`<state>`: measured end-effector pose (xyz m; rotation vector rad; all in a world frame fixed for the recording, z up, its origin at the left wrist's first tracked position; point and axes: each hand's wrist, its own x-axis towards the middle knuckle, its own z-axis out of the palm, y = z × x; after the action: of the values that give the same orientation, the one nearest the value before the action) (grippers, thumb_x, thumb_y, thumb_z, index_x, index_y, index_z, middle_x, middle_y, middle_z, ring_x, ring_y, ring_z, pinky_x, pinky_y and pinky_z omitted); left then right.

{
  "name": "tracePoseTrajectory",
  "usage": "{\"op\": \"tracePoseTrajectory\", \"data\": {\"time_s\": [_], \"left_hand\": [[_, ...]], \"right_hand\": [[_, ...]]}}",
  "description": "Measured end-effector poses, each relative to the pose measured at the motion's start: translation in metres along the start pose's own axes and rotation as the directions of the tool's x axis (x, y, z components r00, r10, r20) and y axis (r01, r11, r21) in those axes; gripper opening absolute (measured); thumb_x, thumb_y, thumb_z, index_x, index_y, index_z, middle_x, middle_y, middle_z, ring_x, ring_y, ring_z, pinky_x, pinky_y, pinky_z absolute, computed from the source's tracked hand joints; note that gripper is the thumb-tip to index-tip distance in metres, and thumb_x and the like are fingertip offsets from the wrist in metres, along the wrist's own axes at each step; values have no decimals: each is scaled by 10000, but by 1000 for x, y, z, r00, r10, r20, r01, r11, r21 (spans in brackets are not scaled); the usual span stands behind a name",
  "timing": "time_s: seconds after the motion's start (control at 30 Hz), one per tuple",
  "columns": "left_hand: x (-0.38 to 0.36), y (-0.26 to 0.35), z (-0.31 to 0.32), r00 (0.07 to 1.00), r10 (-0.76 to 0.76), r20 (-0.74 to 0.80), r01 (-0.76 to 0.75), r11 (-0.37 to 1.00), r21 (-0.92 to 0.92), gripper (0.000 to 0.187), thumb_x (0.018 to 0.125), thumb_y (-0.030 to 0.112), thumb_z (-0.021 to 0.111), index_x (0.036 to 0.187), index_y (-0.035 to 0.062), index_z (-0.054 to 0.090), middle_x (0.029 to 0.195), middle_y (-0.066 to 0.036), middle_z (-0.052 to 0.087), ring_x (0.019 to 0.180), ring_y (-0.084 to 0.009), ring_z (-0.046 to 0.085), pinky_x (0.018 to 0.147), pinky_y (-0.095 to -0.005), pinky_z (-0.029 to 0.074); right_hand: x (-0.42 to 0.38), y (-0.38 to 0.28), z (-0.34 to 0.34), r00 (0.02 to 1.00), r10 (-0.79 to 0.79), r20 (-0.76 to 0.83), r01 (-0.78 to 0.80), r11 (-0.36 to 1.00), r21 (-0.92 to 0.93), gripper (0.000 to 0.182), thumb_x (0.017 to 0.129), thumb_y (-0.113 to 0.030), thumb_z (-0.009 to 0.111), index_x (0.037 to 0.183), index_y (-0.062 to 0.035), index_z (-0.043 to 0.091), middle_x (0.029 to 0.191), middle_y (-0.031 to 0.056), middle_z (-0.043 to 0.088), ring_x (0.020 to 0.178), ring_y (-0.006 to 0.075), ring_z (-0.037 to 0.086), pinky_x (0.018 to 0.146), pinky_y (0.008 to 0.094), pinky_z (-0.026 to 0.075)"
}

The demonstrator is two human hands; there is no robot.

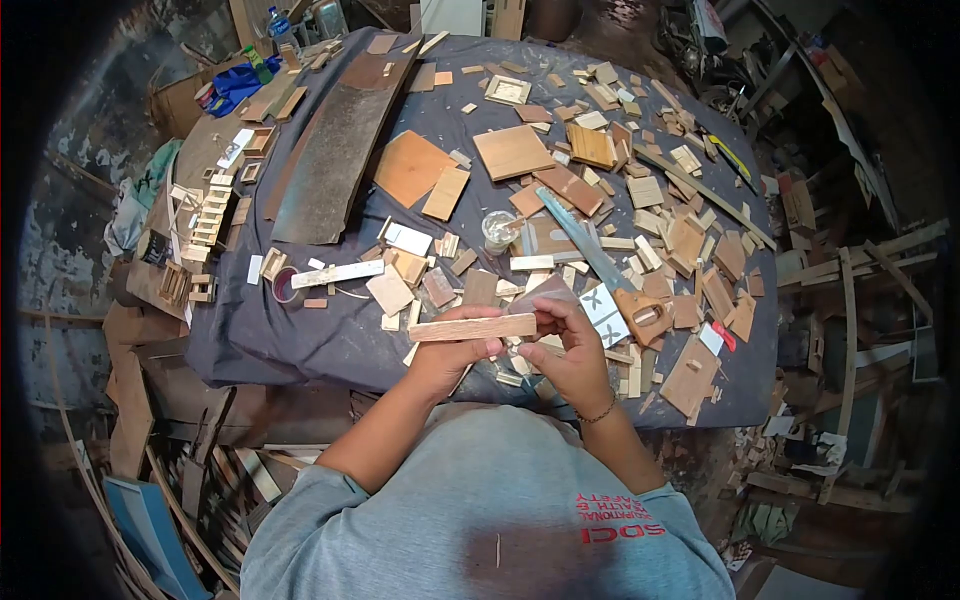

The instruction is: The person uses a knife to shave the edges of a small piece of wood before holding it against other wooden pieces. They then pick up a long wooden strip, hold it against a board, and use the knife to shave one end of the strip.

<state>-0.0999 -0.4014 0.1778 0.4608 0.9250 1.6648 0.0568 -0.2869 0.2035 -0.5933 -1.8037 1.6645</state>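
Observation:
A narrow, light wooden strip (473, 328) lies level across both hands, just above the table's near edge. My left hand (448, 362) is closed round the strip from below, its thumb against the lower edge. My right hand (570, 345) holds a thin brownish sheet (550, 292) behind the strip's right end, with fingers bent and thumb near the strip. Just beyond the hands are a handsaw (590, 250) with a wooden handle and a clear cup (499, 231) of whitish stuff.
Wood offcuts cover much of the dark cloth (330, 345). A long curved board (340, 150) lies at the left, near small wooden frames (208, 220). A tape roll (285, 285) sits front left. White tiles (605, 318) lie right of my right hand.

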Motion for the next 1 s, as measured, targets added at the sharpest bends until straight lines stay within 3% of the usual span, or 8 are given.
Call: {"op": "tracePoseTrajectory", "data": {"time_s": [0.23,0.37,0.43,0.53,0.77,0.83,0.87,1.0], "left_hand": [[-1,14,-3,998,4,56,-16,975,220,370,776,39,759,1125,22,636,1029,-74,661,918,-108,609,769,-235,504],[-1,19,-14,1000,-16,26,10,975,222,364,769,30,765,1112,16,645,1023,-55,656,916,-107,610,769,-232,503],[0,22,-17,987,137,85,-157,932,325,380,759,22,774,1115,14,641,1002,-46,649,889,-106,612,751,-225,503],[0,17,-24,979,199,49,-204,921,332,373,747,19,785,1094,10,646,983,-40,644,867,-98,612,732,-225,502],[-4,12,-33,988,155,-5,-149,960,238,353,737,23,796,1063,25,660,929,-3,624,825,-65,564,706,-219,469],[-5,11,-34,989,151,0,-142,931,336,353,727,10,793,1046,11,641,1013,-43,630,947,-122,592,814,-259,486],[-5,9,-35,988,154,3,-146,930,338,353,727,10,793,1046,11,641,1013,-43,630,947,-122,592,814,-259,486],[-10,15,-22,988,146,-46,-73,712,698,308,722,67,806,986,19,657,958,-43,659,940,-144,602,828,-295,468]], "right_hand": [[4,-6,1,999,15,33,-12,996,-84,334,773,-49,745,1092,-17,651,954,48,656,834,113,581,791,265,480],[1,-2,-5,998,65,-12,-66,997,-28,329,770,-39,746,1084,-7,653,945,35,656,848,105,582,782,258,481],[-1,-2,-8,997,76,-18,-76,997,-1,329,772,-31,742,1087,-3,651,946,32,655,851,103,583,782,255,482],[-5,-1,-13,993,110,-46,-107,992,61,328,776,-9,731,1093,1,647,949,30,648,860,103,585,792,250,483],[-12,0,-22,986,145,-87,-130,978,162,338,782,12,715,1109,7,630,989,45,628,883,116,586,808,259,485],[-14,2,-25,982,165,-93,-146,973,180,340,782,11,717,1110,9,628,991,46,626,887,117,585,811,261,484],[-15,2,-27,982,171,-80,-154,971,182,349,793,13,705,1129,6,608,1006,44,623,910,120,586,824,261,485],[-19,3,-25,971,218,-101,-188,952,243,309,807,13,687,1106,4,611,984,37,617,900,114,577,816,258,474]]}}
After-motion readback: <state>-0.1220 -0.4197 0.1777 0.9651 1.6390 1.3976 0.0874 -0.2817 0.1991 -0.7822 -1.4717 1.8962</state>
